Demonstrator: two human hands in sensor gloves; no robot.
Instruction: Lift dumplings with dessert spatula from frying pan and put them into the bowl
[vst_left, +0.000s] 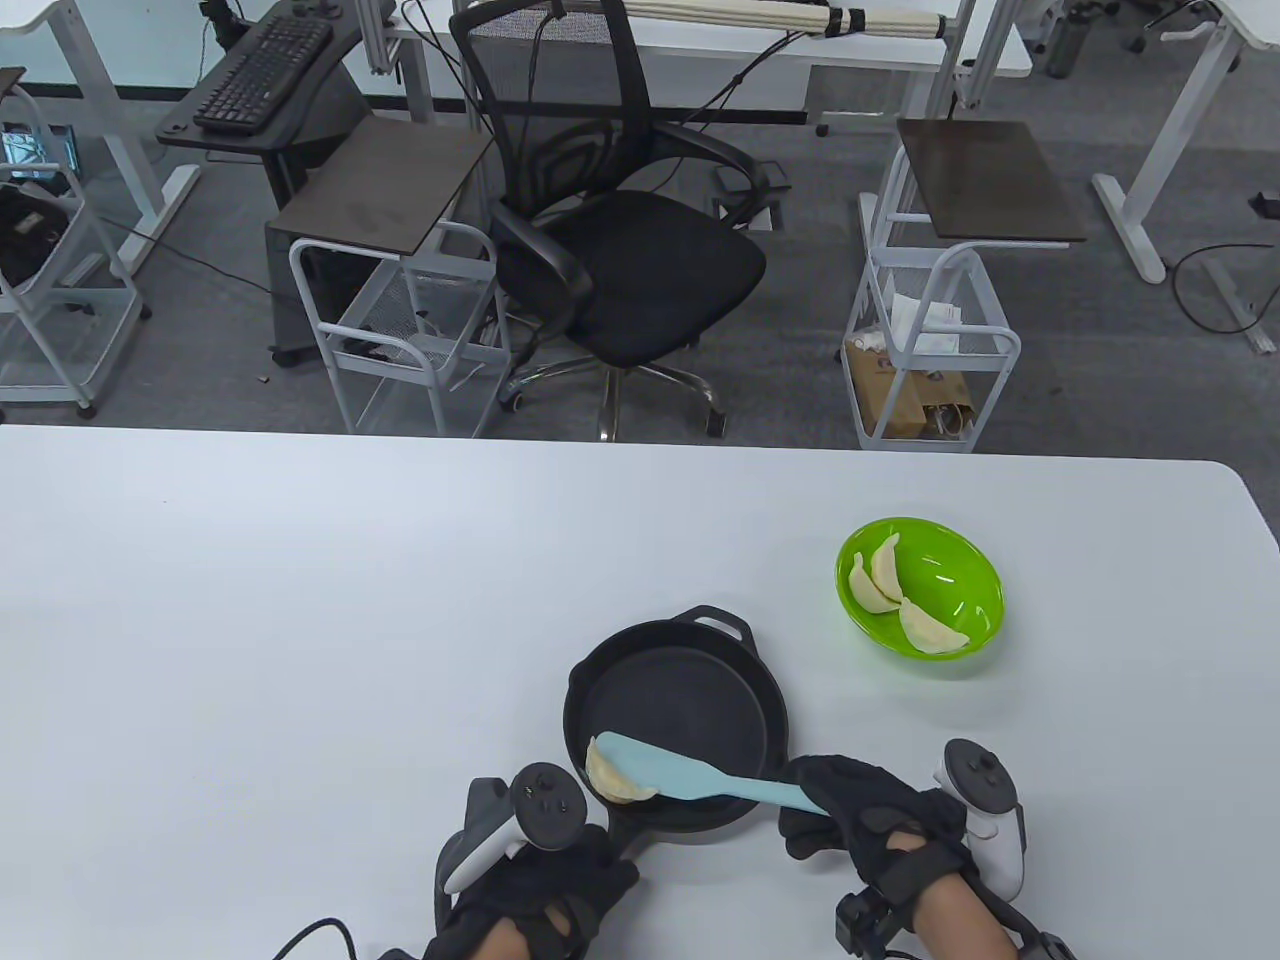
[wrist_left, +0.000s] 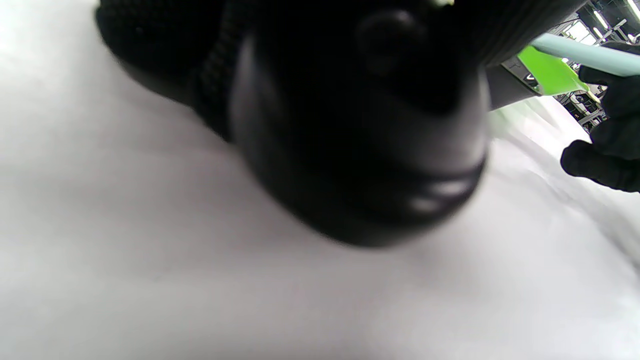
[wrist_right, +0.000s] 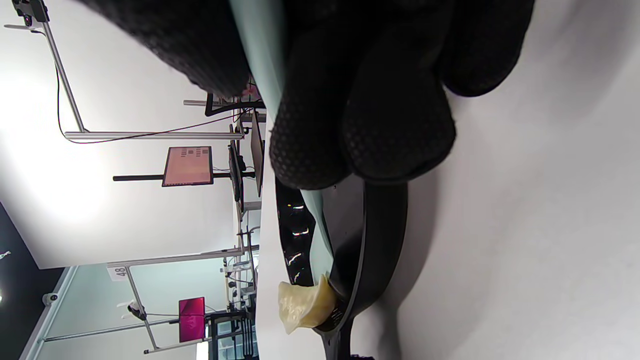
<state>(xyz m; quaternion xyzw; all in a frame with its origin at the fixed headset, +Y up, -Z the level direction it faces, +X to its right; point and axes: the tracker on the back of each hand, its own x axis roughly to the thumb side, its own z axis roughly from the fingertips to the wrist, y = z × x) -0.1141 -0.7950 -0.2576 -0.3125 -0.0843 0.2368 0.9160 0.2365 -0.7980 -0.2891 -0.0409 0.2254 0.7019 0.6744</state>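
Note:
A black frying pan (vst_left: 690, 700) sits near the table's front edge. One pale dumpling (vst_left: 612, 775) lies against its near-left wall, with the light blue spatula's blade (vst_left: 665, 768) at it; whether the blade is under or against the dumpling is unclear. My right hand (vst_left: 830, 810) grips the spatula handle (wrist_right: 260, 55) to the right of the pan. In the right wrist view the dumpling (wrist_right: 302, 306) leans at the pan's rim (wrist_right: 382, 240). My left hand (vst_left: 570, 880) curls round the pan's handle (vst_left: 632, 838). The green bowl (vst_left: 950, 580), back right of the pan, holds dumplings (vst_left: 930, 630).
White table surface (vst_left: 300, 620) stretches left of and behind the pan. Beyond the table's far edge stand a black office chair (vst_left: 620, 250) and white wire carts (vst_left: 930, 340). The left wrist view is mostly a blurred black shape, with the green bowl (wrist_left: 550, 72) behind it.

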